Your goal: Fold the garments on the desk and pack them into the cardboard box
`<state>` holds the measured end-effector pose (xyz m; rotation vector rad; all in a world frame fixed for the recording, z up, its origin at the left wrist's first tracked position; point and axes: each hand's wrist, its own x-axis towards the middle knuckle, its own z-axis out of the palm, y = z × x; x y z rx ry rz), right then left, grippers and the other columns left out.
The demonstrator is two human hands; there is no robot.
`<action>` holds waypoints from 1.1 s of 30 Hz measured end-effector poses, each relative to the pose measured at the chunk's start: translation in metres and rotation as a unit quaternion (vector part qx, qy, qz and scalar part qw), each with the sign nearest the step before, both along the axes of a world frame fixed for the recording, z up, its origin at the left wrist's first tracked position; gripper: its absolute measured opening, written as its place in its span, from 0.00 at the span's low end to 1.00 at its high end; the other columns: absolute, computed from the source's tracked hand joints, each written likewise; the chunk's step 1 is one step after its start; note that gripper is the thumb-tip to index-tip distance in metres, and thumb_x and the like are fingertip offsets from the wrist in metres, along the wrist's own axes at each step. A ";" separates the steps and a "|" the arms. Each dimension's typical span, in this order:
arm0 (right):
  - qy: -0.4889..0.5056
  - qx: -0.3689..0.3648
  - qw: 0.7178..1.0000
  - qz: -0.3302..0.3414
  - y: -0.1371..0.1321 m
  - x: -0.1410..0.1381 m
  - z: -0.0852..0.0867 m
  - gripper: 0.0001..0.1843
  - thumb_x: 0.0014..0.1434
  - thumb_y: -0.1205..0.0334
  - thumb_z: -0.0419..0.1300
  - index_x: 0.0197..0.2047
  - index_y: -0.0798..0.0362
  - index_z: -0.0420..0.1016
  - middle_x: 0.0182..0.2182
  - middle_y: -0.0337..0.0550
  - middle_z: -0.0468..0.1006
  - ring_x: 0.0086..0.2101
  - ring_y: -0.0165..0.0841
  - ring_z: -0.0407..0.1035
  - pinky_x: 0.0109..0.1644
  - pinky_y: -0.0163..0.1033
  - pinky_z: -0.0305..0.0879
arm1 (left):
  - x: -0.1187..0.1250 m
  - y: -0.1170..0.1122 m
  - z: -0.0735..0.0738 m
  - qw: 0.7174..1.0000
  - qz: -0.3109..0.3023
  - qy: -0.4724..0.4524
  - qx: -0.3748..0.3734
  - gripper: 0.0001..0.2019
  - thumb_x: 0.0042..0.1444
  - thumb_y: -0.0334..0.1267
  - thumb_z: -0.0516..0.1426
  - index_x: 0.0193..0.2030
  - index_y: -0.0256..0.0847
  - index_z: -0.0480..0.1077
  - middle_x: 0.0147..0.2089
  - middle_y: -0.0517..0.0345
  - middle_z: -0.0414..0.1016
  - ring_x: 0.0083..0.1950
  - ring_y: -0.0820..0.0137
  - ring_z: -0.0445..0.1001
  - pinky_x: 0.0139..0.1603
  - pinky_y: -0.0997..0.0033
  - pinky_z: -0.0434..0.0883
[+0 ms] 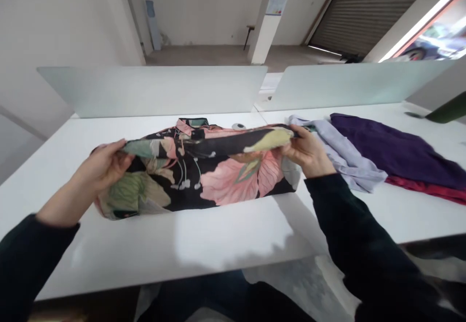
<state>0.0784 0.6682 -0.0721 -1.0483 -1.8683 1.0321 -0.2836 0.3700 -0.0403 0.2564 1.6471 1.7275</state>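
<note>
Fingers (123, 162) of the left hand (103, 165) and right hand (307, 150) pinch a raised flap (218, 145) of the floral shirt (240, 181) on the table (145, 251), apparently partly folded, the flap not yet laid flat

A: Site type?
B: Office-like: white desk (233, 237), frosted dividers (163, 91), water dispenser (155, 33) by far wall (207, 11).
A: Proper office?
B: Can't tell. Roller shutter (367, 11), grey floor (204, 56) read more like shop or garage unit.
</note>
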 end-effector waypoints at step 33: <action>-0.430 0.354 0.806 0.198 0.030 -0.199 -0.068 0.36 0.54 0.61 0.61 0.66 0.56 0.61 0.58 0.58 0.68 0.40 0.43 0.74 0.42 0.40 0.64 | -0.061 0.181 -0.124 0.566 -0.292 0.752 -0.170 0.24 0.60 0.32 0.48 0.63 0.32 0.64 0.59 0.37 0.69 0.59 0.53 0.67 0.58 0.54 0.65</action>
